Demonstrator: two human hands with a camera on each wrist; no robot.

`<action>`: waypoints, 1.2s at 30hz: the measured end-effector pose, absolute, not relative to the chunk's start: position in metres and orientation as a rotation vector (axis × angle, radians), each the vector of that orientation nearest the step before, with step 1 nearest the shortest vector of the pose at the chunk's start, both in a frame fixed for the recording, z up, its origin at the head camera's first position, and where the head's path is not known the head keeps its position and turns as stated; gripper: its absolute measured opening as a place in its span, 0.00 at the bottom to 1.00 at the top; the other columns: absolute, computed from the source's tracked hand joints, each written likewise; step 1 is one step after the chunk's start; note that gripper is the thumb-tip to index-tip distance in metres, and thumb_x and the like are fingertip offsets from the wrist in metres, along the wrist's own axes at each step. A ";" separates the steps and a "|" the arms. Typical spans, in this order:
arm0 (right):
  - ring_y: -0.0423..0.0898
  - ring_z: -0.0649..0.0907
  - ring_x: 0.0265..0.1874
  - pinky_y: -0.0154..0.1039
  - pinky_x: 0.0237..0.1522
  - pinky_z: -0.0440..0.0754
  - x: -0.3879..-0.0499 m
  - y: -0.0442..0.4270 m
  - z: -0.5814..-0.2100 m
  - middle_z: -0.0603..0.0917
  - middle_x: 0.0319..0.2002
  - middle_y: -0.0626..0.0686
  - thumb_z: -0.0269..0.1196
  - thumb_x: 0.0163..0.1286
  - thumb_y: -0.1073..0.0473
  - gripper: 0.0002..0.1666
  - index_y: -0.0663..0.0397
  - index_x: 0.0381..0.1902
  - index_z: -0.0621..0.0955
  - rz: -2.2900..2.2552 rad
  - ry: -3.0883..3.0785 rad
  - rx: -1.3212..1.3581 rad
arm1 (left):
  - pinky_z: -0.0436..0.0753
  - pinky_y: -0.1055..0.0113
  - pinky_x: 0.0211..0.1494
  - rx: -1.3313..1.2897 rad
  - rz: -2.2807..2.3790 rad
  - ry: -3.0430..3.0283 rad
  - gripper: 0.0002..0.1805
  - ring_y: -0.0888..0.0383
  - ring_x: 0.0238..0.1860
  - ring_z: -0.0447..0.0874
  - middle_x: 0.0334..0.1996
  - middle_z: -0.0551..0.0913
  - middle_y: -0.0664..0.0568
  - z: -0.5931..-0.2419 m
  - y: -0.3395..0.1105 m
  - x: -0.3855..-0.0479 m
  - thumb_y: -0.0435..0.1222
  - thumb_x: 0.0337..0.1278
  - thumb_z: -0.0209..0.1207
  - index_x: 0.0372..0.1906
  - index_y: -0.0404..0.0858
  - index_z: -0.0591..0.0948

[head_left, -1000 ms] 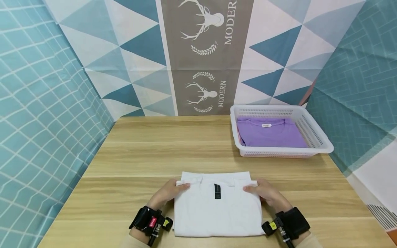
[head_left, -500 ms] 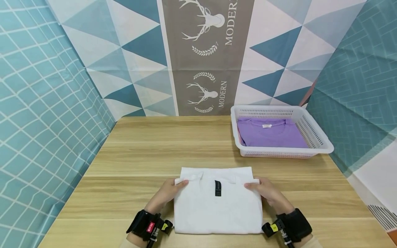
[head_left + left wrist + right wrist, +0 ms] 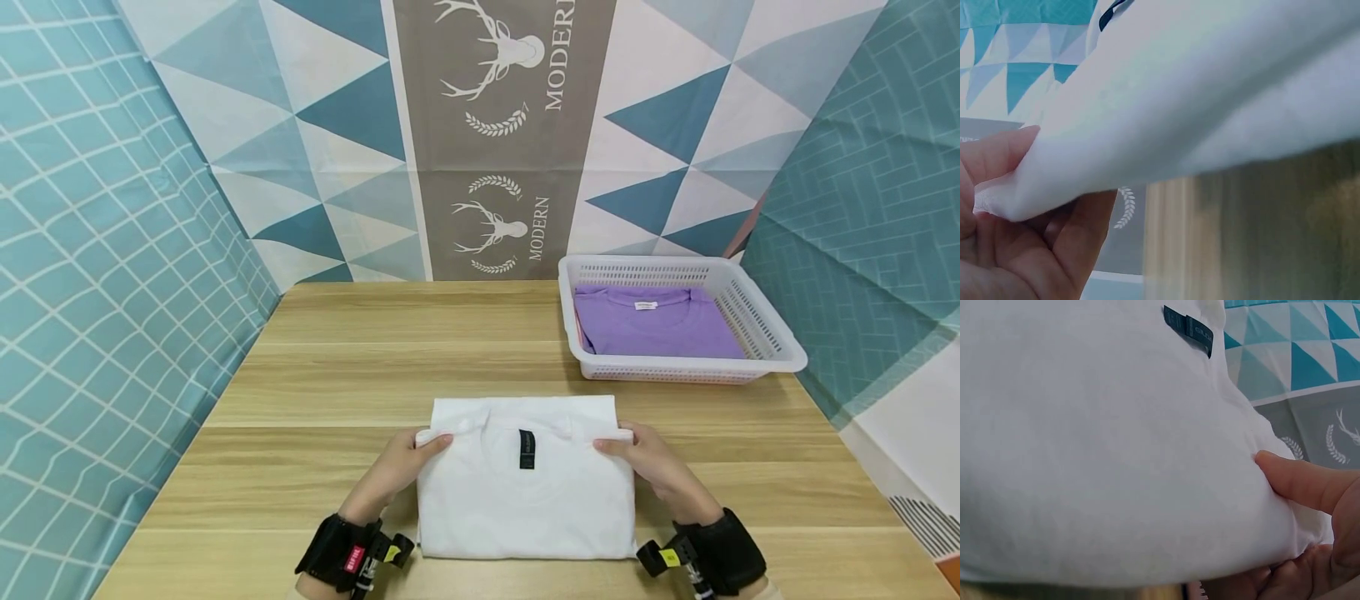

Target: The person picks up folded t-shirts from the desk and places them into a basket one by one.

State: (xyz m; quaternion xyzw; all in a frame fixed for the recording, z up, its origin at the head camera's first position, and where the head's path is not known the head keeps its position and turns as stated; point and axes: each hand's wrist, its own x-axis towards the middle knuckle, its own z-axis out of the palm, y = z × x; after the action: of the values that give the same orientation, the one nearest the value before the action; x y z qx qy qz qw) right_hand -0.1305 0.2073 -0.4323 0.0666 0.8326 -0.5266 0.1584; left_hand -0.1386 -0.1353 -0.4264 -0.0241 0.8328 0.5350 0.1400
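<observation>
A folded white T-shirt (image 3: 525, 508) with a black neck label (image 3: 527, 450) is at the front middle of the table, its collar side away from me. My left hand (image 3: 401, 462) grips its upper left corner, thumb on top and fingers underneath, as the left wrist view shows. On the opposite corner my right hand (image 3: 656, 458) pinches the cloth the same way, the thumb (image 3: 1304, 481) lying over the fabric in the right wrist view. In both wrist views the shirt's edge stands off the wood. The fingers under the cloth are partly hidden.
At the back right of the wooden table (image 3: 315, 367) stands a white plastic basket (image 3: 693, 367). A folded purple T-shirt (image 3: 660, 329) lies in it, with a bit of red showing beneath. Patterned cloth (image 3: 337, 125) hangs behind the table and along both sides.
The white T-shirt, gripped by both hands, has shifted slightly away from me and appears a little larger. My hands have moved slightly apart. The basket has stayed in place.
</observation>
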 end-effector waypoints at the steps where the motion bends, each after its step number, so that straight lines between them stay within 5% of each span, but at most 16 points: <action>1: 0.41 0.81 0.40 0.37 0.47 0.77 -0.130 0.207 -0.430 0.82 0.51 0.62 0.62 0.67 0.54 0.31 0.67 0.62 0.72 -1.504 2.389 0.192 | 0.76 0.68 0.33 -0.064 1.550 2.408 0.16 0.61 0.28 0.76 0.28 0.81 0.49 -0.425 -0.136 -0.138 0.42 0.64 0.57 0.42 0.30 0.81; 17: 0.35 0.81 0.31 0.32 0.36 0.80 -0.120 0.205 -0.407 0.85 0.46 0.59 0.61 0.68 0.60 0.27 0.71 0.60 0.72 -1.664 2.425 0.139 | 0.76 0.71 0.36 0.020 1.657 2.428 0.13 0.63 0.32 0.76 0.37 0.85 0.46 -0.405 -0.137 -0.134 0.36 0.62 0.59 0.46 0.31 0.83; 23: 0.30 0.80 0.32 0.30 0.38 0.79 -0.116 0.205 -0.399 0.86 0.45 0.54 0.61 0.67 0.61 0.27 0.72 0.59 0.73 -1.708 2.442 0.105 | 0.74 0.73 0.32 0.023 1.682 2.450 0.11 0.66 0.28 0.73 0.30 0.82 0.51 -0.401 -0.135 -0.135 0.34 0.60 0.61 0.41 0.30 0.83; 36: 0.28 0.76 0.35 0.29 0.42 0.75 -0.114 0.209 -0.392 0.84 0.39 0.39 0.62 0.67 0.59 0.27 0.68 0.59 0.74 -1.649 2.488 0.173 | 0.74 0.73 0.37 0.030 1.750 2.436 0.11 0.66 0.32 0.72 0.35 0.83 0.50 -0.395 -0.132 -0.134 0.33 0.59 0.61 0.43 0.30 0.84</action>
State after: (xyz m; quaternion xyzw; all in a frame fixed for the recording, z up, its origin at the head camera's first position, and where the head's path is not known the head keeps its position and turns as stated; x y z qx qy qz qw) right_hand -0.1144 0.2095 -0.3920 0.0578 0.8298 -0.5499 0.0759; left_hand -0.1341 -0.1321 -0.3953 0.0099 0.8101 0.5818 0.0710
